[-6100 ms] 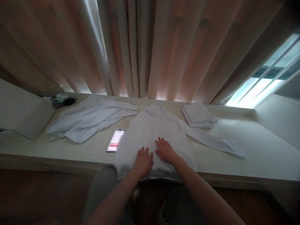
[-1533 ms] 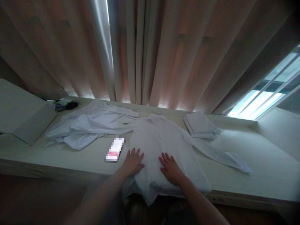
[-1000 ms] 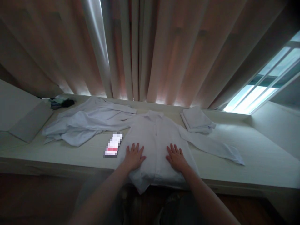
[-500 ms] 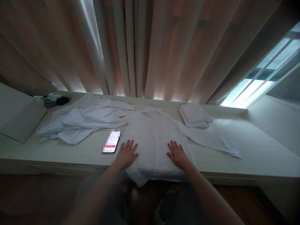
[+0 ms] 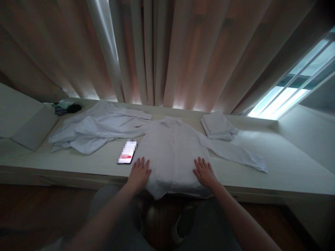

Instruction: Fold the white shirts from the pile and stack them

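Flat out across the white shirt (image 5: pixel 171 155)!
Left hand (image 5: pixel 139 174) and right hand (image 5: pixel 206 174) lay with fingers spread, gripping nothing; gentle, even outward pressure seemed best.

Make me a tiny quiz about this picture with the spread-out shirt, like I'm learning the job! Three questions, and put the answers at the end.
1. True or false: the left hand is closer to the phone than the right hand is.
2. Where does the folded white cloth lie? A) under the phone; B) on the wide ledge; C) in the right hand.
3. Fill in: beyond the spread-out white shirt hang long ____.

Key: 1 true; 2 B; 3 curtains.
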A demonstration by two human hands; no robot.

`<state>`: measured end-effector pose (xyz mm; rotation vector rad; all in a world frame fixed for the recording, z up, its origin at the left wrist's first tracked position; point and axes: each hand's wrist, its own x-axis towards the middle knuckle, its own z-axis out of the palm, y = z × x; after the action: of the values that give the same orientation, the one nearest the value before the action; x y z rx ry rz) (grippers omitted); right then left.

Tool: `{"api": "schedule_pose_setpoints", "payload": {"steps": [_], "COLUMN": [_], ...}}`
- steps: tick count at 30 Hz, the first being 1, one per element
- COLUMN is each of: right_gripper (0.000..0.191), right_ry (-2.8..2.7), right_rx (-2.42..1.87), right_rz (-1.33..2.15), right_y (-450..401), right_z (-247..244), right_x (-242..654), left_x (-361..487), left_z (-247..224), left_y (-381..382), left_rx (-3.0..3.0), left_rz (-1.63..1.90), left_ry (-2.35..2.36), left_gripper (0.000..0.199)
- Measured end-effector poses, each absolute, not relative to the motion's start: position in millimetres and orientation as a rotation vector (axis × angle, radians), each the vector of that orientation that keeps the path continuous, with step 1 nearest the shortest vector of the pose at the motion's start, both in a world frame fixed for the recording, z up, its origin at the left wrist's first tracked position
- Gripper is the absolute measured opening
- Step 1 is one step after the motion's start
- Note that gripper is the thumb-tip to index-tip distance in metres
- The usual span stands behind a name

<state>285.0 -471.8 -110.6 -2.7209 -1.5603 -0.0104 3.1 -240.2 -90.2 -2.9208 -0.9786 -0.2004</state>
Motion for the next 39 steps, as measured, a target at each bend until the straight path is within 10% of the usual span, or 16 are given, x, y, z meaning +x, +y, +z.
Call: {"api": "schedule_pose_setpoints", "payload": {"steps": [39], "right_gripper": [0.059], "right_ry": [-1.553], "right_rx": [-2.718], "right_rz": [0.004], "right_y": [-463], "right_z": [-112], "right_x": [305], "left_x": [38], "left_z": [-89], "left_y": [-233], "left_rx": [-3.038], "left_rz": [-0.05], "left_ry": [-0.872], "left_gripper": [0.058]}}
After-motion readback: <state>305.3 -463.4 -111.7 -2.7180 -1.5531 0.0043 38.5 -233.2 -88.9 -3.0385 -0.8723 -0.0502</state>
